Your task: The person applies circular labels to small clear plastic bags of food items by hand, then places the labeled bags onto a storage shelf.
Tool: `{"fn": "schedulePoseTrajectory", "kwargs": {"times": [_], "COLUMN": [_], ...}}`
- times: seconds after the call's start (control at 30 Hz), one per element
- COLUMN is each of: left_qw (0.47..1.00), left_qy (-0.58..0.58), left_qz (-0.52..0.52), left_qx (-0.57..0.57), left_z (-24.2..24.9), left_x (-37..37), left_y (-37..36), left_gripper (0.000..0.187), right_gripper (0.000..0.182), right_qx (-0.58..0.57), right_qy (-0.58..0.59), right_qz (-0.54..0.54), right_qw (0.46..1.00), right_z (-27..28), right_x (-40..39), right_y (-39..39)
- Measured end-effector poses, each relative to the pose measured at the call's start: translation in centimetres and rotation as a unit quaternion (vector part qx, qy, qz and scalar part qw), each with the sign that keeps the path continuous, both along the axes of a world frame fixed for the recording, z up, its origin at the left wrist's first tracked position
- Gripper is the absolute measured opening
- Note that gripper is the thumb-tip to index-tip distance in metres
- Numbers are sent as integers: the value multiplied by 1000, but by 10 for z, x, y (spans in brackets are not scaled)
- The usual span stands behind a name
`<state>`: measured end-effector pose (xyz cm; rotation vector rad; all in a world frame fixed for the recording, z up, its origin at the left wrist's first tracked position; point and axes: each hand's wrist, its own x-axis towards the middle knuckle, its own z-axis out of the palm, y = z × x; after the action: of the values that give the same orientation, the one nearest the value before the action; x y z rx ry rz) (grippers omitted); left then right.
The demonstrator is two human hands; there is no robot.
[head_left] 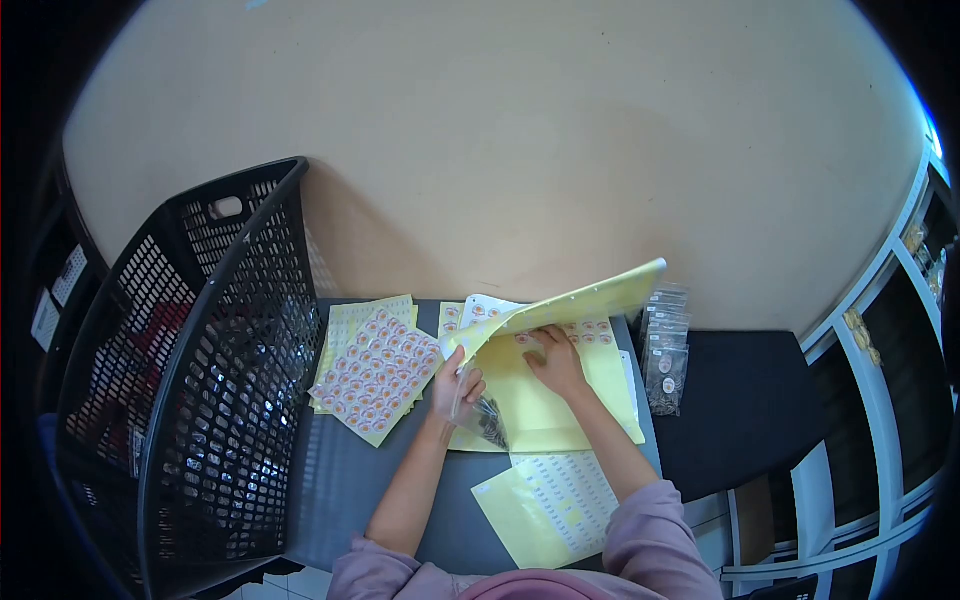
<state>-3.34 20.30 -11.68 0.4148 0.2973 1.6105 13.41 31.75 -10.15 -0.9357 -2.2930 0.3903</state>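
My left hand (455, 392) is closed around a small clear plastic bag (488, 422) with dark bits inside. Its thumb also presses the near corner of a lifted yellow sheet (570, 303), which is curled up and slants towards the right. Beneath that sheet, my right hand (556, 362) reaches to a yellow sticker sheet (612, 395), fingers apart and bent near its row of round stickers (590, 332). The fingertips are partly shaded, and I cannot make out a loose sticker in them.
A large black basket (225, 400) with filled bags stands left. Sticker sheets (380, 372) lie beside it on the grey table (350, 490). Another printed sheet (545, 505) lies near me. Filled clear bags (666, 375) overlap in a row on the black surface (745, 400); shelves (880, 420) stand right.
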Motion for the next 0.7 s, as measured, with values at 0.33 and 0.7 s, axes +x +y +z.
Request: {"fn": "schedulePoseTrajectory", "kwargs": {"times": [0.33, 0.7], "left_qw": [993, 988], "left_qy": [-104, -142], "left_qz": [61, 58], "left_qx": [-8, -17], "left_z": [11, 2], "left_x": [13, 9], "left_y": [-13, -12], "left_gripper": [34, 40], "right_gripper": [38, 17], "right_qx": [-6, -88], "right_qy": [2, 19], "right_qz": [-13, -56], "right_qw": [1000, 994], "right_z": [-7, -11], "right_x": [-13, -29], "right_y": [15, 26]}}
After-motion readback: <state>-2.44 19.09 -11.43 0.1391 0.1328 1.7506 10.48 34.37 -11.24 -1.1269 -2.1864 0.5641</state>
